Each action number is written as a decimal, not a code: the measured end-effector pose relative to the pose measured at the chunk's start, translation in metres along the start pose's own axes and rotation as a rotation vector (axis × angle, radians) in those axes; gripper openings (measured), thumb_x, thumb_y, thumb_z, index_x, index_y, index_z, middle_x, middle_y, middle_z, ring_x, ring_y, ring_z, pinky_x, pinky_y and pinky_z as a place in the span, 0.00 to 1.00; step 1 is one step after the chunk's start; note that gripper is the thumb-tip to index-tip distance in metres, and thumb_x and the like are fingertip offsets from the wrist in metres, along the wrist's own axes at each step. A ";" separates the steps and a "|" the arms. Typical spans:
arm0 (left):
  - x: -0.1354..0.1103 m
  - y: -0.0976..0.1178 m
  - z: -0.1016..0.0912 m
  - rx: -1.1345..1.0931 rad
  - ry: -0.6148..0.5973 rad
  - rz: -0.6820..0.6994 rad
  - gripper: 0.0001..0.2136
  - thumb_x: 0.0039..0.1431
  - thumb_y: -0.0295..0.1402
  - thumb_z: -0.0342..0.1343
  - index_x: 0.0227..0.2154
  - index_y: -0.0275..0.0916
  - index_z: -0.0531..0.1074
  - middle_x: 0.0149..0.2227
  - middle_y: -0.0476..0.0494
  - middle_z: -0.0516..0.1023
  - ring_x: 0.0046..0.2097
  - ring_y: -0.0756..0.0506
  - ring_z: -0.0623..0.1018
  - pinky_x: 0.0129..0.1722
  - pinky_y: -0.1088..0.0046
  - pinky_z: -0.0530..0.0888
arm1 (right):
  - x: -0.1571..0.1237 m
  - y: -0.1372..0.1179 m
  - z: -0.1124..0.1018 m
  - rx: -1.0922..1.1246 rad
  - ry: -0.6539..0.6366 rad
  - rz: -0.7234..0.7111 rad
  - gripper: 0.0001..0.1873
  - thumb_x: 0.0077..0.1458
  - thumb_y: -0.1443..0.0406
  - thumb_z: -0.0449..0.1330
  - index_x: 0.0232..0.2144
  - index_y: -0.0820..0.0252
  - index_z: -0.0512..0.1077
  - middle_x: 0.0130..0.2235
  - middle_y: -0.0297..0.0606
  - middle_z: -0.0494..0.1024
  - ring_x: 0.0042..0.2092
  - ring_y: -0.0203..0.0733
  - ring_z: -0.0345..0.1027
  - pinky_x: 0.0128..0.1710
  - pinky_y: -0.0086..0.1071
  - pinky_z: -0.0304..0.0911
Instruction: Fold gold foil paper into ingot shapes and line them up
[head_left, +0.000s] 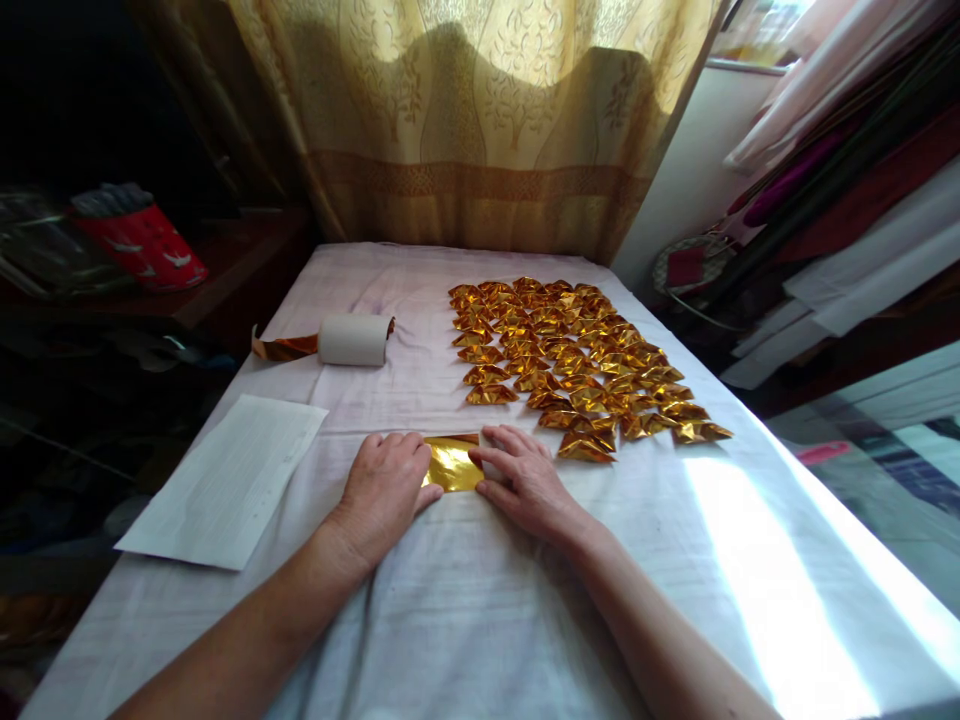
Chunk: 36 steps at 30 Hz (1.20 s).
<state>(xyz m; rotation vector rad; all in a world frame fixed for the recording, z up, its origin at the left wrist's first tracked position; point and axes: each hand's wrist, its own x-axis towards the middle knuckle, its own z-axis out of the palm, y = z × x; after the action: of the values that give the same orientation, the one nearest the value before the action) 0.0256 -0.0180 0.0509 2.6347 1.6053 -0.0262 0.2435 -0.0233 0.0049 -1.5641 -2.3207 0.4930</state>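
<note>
A sheet of shiny gold foil paper (452, 465) lies low on the white cloth between my two hands, its long sides running left to right. My left hand (386, 480) grips its left end, fingers bent over the far side and thumb at the near edge. At the right end, my right hand (525, 475) has fingers on the far side and thumb on the near side. A pale strip shows under the right fingers; I cannot tell whether it is the paper's back. Close by on the right stand several folded gold foil ingots (562, 350) in rows.
Back left lies a pale tube-like roll (354, 340) with a strip of gold foil (289, 348) beside it. A printed white sheet (225, 480) rests at the left edge. Beyond are a red container (146, 245), a gold curtain (480, 120) and hanging clothes (862, 200).
</note>
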 end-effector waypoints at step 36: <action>-0.015 -0.054 0.025 -0.298 -0.087 0.101 0.24 0.60 0.33 0.53 0.60 0.48 0.65 0.63 0.43 0.68 0.63 0.40 0.65 0.62 0.59 0.59 | -0.002 0.005 0.008 0.007 0.047 -0.012 0.18 0.57 0.63 0.63 0.50 0.49 0.76 0.63 0.42 0.68 0.65 0.54 0.55 0.59 0.52 0.55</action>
<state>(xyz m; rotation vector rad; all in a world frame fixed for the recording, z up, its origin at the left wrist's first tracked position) -0.0284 -0.0080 0.0248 2.4449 1.3310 0.0943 0.2449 -0.0248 -0.0048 -1.5414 -2.2890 0.4565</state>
